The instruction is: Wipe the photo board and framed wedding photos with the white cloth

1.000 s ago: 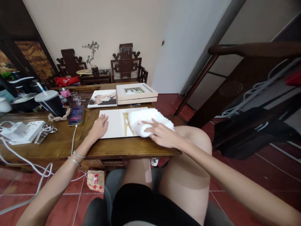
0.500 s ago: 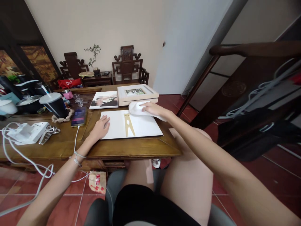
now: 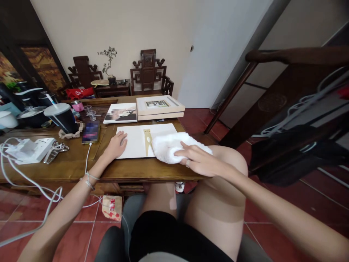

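Observation:
A flat white board (image 3: 133,142) lies on the wooden table, a tan, two-legged strip (image 3: 147,140) running down its middle. My left hand (image 3: 116,145) rests flat on the board's left edge, fingers outstretched and holding nothing. In my right hand (image 3: 197,160) is a fluffy white cloth (image 3: 171,143), bunched under the fingers. The cloth covers the board's near right corner and part of the tan strip, and it hangs past the table's right side.
Behind the board lie a photo panel (image 3: 120,113) and a stack of boxed frames (image 3: 160,105). To the left are a phone (image 3: 91,131) on a cable, a lidded cup (image 3: 62,118) and a white power strip (image 3: 36,149). A wooden railing (image 3: 231,96) stands at right.
My right hand has drawn the cloth from the board's far right edge towards me, to its near right corner. My left hand stays in place on the board.

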Demonstrator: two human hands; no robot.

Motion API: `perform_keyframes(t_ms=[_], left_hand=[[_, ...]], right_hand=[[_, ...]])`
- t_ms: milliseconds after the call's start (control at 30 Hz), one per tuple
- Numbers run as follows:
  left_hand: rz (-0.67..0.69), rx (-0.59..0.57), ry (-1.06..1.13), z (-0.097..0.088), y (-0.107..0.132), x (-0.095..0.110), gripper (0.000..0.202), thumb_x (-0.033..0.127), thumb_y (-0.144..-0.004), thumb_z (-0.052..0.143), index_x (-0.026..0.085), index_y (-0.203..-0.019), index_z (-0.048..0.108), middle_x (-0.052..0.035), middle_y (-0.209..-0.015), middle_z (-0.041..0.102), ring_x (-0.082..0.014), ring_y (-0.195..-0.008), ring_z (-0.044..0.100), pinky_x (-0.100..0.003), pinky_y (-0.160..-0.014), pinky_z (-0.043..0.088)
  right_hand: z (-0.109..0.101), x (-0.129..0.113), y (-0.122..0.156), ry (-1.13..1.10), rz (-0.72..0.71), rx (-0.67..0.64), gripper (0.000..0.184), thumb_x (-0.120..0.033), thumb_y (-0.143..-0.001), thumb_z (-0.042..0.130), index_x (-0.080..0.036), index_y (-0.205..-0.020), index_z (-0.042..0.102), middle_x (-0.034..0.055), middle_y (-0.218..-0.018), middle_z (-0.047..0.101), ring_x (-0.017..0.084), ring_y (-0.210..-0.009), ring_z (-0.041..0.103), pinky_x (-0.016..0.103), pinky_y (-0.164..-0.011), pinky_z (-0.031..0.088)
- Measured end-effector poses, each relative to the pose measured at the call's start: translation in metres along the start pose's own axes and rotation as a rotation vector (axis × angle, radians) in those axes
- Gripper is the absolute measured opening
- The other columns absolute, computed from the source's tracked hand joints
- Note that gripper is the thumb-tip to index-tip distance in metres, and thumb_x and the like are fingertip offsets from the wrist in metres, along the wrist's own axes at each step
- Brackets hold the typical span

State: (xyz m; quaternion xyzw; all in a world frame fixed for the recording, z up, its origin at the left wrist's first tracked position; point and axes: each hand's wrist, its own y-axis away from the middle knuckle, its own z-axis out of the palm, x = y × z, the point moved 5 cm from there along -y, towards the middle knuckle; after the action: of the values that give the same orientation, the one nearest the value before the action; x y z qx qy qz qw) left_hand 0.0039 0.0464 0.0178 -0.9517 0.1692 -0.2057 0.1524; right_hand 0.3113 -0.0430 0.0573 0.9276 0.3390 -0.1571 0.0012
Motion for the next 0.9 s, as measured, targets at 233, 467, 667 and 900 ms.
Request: perform_keyframes(t_ms=[233,467,667,900], left_hand=[[0.008,-0.016,0.001,0.0,0.002,0.001,0.047,0.032,-0.091,0.041,0.007,-0.125,0.062,-0.0183,-0.141,0.055,-0.0296,-0.138,0.044,-0.046,-0.116,0.033],[-0.008,0.005,0.024,-0.004,0.003,0.001,0.043,0.032,-0.09,0.043,0.013,-0.123,0.064,-0.0143,-0.14,0.057,-0.0295,-0.136,0.046,-0.049,-0.115,0.034],[-0.026,0.026,0.001,-0.005,0.002,0.002,0.047,0.032,-0.09,0.042,0.007,-0.124,0.063,-0.0183,-0.139,0.056,-0.0294,-0.136,0.047,-0.046,-0.116,0.034],[-0.006,0.011,0.021,0.001,0.001,-0.001,0.046,0.032,-0.091,0.04,0.01,-0.126,0.062,-0.0155,-0.141,0.056,-0.0285,-0.137,0.045,-0.047,-0.116,0.033]], right_hand=[[-0.033,0.015,-0.043,-0.081,0.127,0.011,0.034,-0.027,-0.088,0.042,-0.021,-0.101,0.073,0.0088,-0.109,0.072,0.03,-0.104,0.063,0.04,-0.091,0.047],[-0.017,0.042,-0.125,0.041,0.092,0.063,0.035,-0.018,-0.086,0.038,-0.016,-0.101,0.069,0.0128,-0.105,0.072,0.031,-0.099,0.063,0.045,-0.096,0.041],[0.017,0.03,-0.091,0.149,-0.047,0.05,0.036,-0.018,-0.084,0.042,-0.014,-0.111,0.065,0.019,-0.14,0.053,0.036,-0.128,0.048,0.063,-0.105,0.028],[0.002,-0.008,0.001,0.058,-0.067,-0.026,0.034,-0.02,-0.085,0.043,-0.027,-0.103,0.071,0.0096,-0.111,0.071,0.035,-0.116,0.059,0.054,-0.101,0.04]])
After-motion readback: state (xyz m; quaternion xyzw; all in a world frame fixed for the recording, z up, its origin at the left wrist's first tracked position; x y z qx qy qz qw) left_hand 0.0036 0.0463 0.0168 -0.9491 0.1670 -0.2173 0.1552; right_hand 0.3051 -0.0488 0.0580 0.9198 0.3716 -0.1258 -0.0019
